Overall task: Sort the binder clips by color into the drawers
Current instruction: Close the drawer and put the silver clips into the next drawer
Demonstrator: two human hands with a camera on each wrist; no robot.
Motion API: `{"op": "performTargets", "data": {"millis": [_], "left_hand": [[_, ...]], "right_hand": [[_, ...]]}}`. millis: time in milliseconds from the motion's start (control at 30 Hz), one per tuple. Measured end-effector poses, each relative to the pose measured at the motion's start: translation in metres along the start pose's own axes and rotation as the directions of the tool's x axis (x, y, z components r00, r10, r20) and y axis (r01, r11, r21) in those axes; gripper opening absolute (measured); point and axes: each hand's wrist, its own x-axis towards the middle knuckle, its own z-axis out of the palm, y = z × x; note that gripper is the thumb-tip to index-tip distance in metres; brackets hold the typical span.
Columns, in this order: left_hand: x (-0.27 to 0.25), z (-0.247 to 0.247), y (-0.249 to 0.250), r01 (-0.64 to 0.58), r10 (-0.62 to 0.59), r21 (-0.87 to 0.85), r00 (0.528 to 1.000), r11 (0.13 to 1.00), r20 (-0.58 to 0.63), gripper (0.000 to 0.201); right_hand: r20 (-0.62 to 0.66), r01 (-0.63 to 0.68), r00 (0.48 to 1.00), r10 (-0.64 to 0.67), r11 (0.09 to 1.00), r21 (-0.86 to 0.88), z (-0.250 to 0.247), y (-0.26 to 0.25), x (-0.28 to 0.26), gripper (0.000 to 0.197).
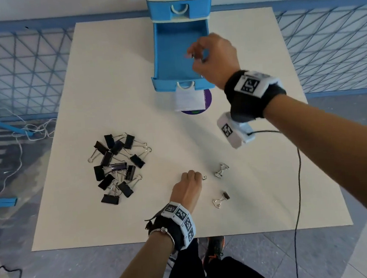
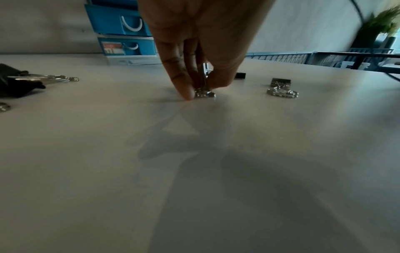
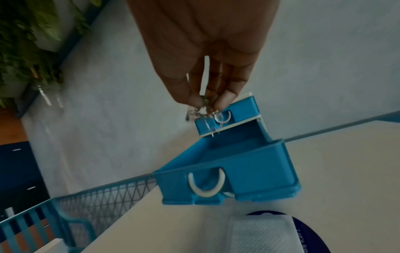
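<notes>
The left hand [image 1: 188, 187] pinches a small silver clip [image 2: 204, 93] against the counter [image 1: 270, 197] — light, hard, slick metal, probably best taken by its wire loops. Two more silver clips [image 1: 221, 170] lie just beside it; black clips [image 1: 116, 166] sit heaped to the left. Farther off, the right hand [image 1: 213, 59] holds a silver clip [image 3: 202, 111] over the open drawer [image 1: 160, 53].

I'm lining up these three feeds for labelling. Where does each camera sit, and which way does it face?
Head: worn on the head, looking down at the table; both forearms show.
Left wrist: low over the table, looking along the left hand pinching a silver clip.
Right wrist: looking along the right hand holding a silver clip above the open drawer.
Shared: the blue drawer unit appears in all three.
</notes>
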Motion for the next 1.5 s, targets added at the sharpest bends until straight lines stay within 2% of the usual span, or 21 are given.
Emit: {"op": "performTargets", "data": {"millis": [100,200,267,333,400,467,567,633,733,800,900,967,1167,1367,1433,1500], "left_hand": [[-0.004,-0.001,-0.002,-0.031,0.031,-0.012,0.999,0.999,0.013,0.041],[-0.004,-0.002,-0.003,-0.066,0.066,0.028,0.998,0.997,-0.002,0.041],[-0.003,-0.004,-0.004,-0.084,0.084,0.050,0.996,0.995,-0.015,0.038],[-0.003,-0.008,-0.005,-0.103,0.106,0.083,0.994,0.991,-0.031,0.033],[-0.003,-0.010,-0.005,-0.137,0.142,0.112,0.989,0.984,-0.039,0.030],[0.001,-0.007,-0.006,-0.146,0.151,0.104,0.988,0.984,-0.039,0.031],[0.001,-0.010,-0.005,-0.151,0.163,0.118,0.981,0.982,-0.101,0.030],[0.001,-0.010,-0.004,-0.110,0.111,0.026,0.991,0.994,-0.074,0.025],[0.004,-0.008,-0.005,-0.021,0.020,-0.049,1.000,0.999,-0.015,0.033],[0.005,-0.007,-0.005,0.030,-0.035,-0.117,0.999,0.993,-0.035,0.032],[0.006,-0.007,-0.004,0.069,-0.089,-0.251,0.994,0.966,-0.068,0.025],[0.006,-0.008,-0.005,0.091,-0.125,-0.314,0.988,0.945,-0.092,0.021],[0.002,-0.005,-0.007,0.146,-0.208,-0.424,0.973,0.894,-0.103,0.021],[-0.004,-0.013,-0.009,0.189,-0.266,-0.515,0.961,0.836,-0.080,0.023],[-0.007,-0.022,-0.009,0.178,-0.288,-0.567,0.951,0.804,-0.111,0.021],[-0.009,-0.039,-0.008,0.129,-0.292,-0.622,0.941,0.772,-0.168,0.017]], "right_hand": [[0.018,-0.033,0.999,0.033,0.999,0.019,0.009,0.001,0.022,0.047],[0.042,-0.078,0.996,0.072,0.987,0.141,0.019,0.014,0.023,0.053],[0.034,-0.069,0.997,0.064,0.983,0.172,0.023,0.023,0.015,0.051],[-0.026,-0.009,1.000,0.014,0.982,0.187,0.024,0.030,-0.002,0.045],[-0.083,0.039,0.996,-0.021,0.974,0.224,0.026,0.037,-0.028,0.038],[-0.073,0.038,0.997,-0.023,0.977,0.211,0.029,0.048,-0.060,0.030],[0.163,-0.014,0.987,-0.002,0.995,0.100,0.035,0.070,-0.118,0.025],[0.333,-0.036,0.942,0.038,0.999,-0.012,0.040,0.084,-0.158,0.026],[0.514,-0.038,0.848,0.127,0.983,-0.180,0.047,0.096,-0.207,0.035],[0.596,0.004,0.792,0.130,0.976,-0.218,0.050,0.101,-0.228,0.038],[0.677,0.070,0.732,0.075,0.980,-0.184,0.052,0.106,-0.247,0.040],[0.698,0.121,0.714,0.058,0.971,-0.205,0.054,0.110,-0.251,0.038],[0.600,0.180,0.799,-0.039,0.968,-0.176,0.060,0.118,-0.251,0.011],[0.415,0.056,0.910,0.000,0.991,-0.123,0.048,0.119,-0.225,0.019],[0.452,0.062,0.892,0.014,0.986,-0.154,0.050,0.117,-0.210,0.020],[0.545,0.106,0.838,0.029,0.971,-0.215,0.054,0.113,-0.199,0.021]]}}
